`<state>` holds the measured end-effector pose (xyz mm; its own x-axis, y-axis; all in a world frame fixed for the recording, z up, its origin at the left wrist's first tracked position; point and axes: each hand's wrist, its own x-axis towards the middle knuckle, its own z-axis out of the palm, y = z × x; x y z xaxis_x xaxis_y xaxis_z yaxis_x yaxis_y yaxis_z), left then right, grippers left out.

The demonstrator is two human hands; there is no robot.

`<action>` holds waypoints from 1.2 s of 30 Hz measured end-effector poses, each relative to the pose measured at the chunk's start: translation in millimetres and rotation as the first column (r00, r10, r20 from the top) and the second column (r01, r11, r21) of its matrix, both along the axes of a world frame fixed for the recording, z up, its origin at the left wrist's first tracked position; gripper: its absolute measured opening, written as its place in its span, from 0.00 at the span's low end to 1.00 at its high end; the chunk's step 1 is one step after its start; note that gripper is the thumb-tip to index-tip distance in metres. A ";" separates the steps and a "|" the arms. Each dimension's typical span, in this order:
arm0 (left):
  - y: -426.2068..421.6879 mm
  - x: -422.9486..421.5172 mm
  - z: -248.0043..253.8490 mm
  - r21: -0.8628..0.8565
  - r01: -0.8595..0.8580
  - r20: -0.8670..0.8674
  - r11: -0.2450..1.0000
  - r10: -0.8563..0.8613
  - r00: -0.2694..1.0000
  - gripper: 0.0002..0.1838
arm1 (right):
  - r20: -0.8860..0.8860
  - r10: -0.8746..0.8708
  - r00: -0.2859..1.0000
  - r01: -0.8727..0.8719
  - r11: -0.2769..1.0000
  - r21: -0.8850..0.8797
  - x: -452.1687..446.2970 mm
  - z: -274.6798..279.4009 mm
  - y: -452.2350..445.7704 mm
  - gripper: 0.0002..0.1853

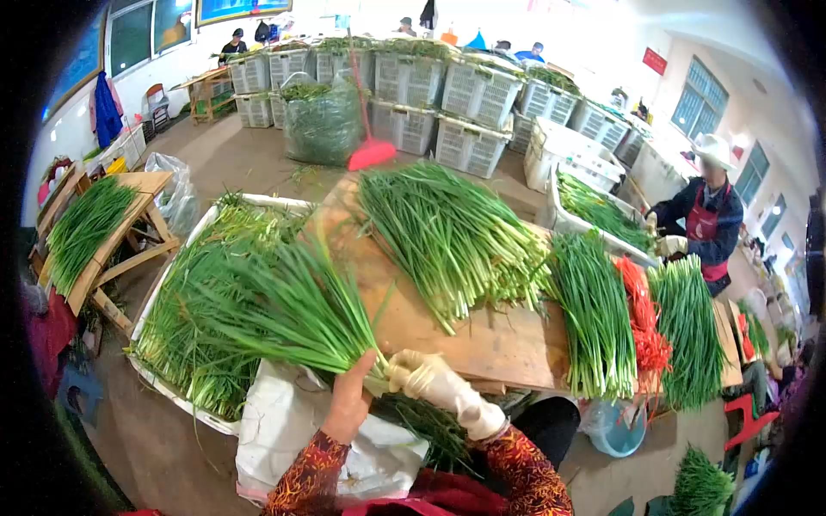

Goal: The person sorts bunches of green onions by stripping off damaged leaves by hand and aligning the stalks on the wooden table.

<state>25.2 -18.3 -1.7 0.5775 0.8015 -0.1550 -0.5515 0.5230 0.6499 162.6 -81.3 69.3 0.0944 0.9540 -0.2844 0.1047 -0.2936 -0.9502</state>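
Tabletop (525,344) under greens (452,236), crates (482,93) beyond; left grip (351,394) around a bunch (314,305), right grip (420,375), closure unclear, at its stems (376,378).

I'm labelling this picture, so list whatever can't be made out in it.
All in the head view:
- Root ends of the held greens: mostly hidden by the left hand and the gloved right hand.
- Right hand's fingers: covered by the glove, so their exact grip is unclear.
- Writing on the red sign: too small to read.
- Blue wall picture: top cut off by the upper edge.
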 end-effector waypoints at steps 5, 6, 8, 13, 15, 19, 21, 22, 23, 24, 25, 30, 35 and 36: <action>-19.1 3.7 7.8 -0.013 0.012 -0.040 1.000 -0.013 0.999 0.17 | 0.251 -0.253 0.935 0.140 0.908 0.395 -3.2 -28.9 -14.8 0.12; -23.2 3.8 6.5 -0.017 0.005 -0.034 1.000 -0.005 0.999 0.19 | 0.107 -0.219 0.970 0.175 0.932 0.318 -8.1 -17.2 -16.7 0.12; -17.8 5.6 1.1 -0.009 -0.026 -0.024 1.000 0.026 0.999 0.19 | 0.102 -0.284 0.953 0.236 0.912 0.337 -7.1 -35.1 -5.8 0.11; -12.6 2.5 -4.6 0.084 -0.045 -0.076 0.995 0.052 0.996 0.16 | -0.177 -0.263 0.948 0.297 0.932 0.206 -5.0 -46.2 6.8 0.11; -13.0 3.1 -10.1 0.075 -0.063 -0.082 0.995 0.069 0.994 0.16 | -0.236 -0.253 0.938 0.293 0.944 0.151 -6.1 -42.2 8.2 0.10; -10.9 1.3 -16.0 0.014 -0.046 -0.072 0.999 0.047 0.996 0.16 | -0.156 -0.314 0.937 0.340 0.922 0.185 -11.2 -42.9 15.7 0.10; -12.1 3.4 -10.8 0.063 -0.068 -0.096 0.996 0.074 0.993 0.16 | 0.151 -0.331 0.931 0.274 0.910 0.311 -13.2 -43.0 19.1 0.10; -11.5 4.5 -13.7 0.047 -0.065 -0.098 0.997 0.069 0.993 0.16 | 0.208 -0.344 0.916 0.286 0.921 0.265 -14.4 -37.8 19.1 0.10; -11.4 4.9 -15.3 0.030 -0.063 -0.100 0.998 0.066 0.993 0.16 | 0.209 -0.344 0.916 0.283 0.920 0.272 -13.3 -40.0 19.8 0.10; -12.8 4.3 -15.9 0.019 -0.067 -0.096 0.998 0.068 0.993 0.16 | 0.206 -0.336 0.919 0.264 0.913 0.310 -11.7 -45.0 20.1 0.08; -13.2 3.9 -15.1 0.021 -0.070 -0.095 0.997 0.072 0.993 0.16 | 0.202 -0.327 0.923 0.245 0.905 0.346 -11.7 -47.5 20.0 0.07; -13.9 6.9 -20.9 -0.143 -0.056 -0.016 0.988 0.055 0.998 0.14 | -0.168 -0.355 0.920 0.393 0.847 0.358 -21.0 -48.4 8.6 0.04; -9.6 2.5 -5.1 -0.274 0.028 0.066 0.961 -0.011 0.998 0.13 | -0.341 -0.246 0.907 0.378 0.831 0.408 -24.2 -41.4 -8.5 0.05; -8.3 0.1 -2.6 -0.248 0.052 0.060 0.967 -0.038 0.997 0.13 | -0.323 -0.221 0.920 0.348 0.841 0.414 -24.3 -40.1 -14.9 0.04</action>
<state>25.2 -26.6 -4.3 0.6252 0.7147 -0.3137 -0.5546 0.6896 0.4658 138.3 -96.3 29.2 0.3674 0.9220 0.1222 -0.1768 0.1982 -0.9641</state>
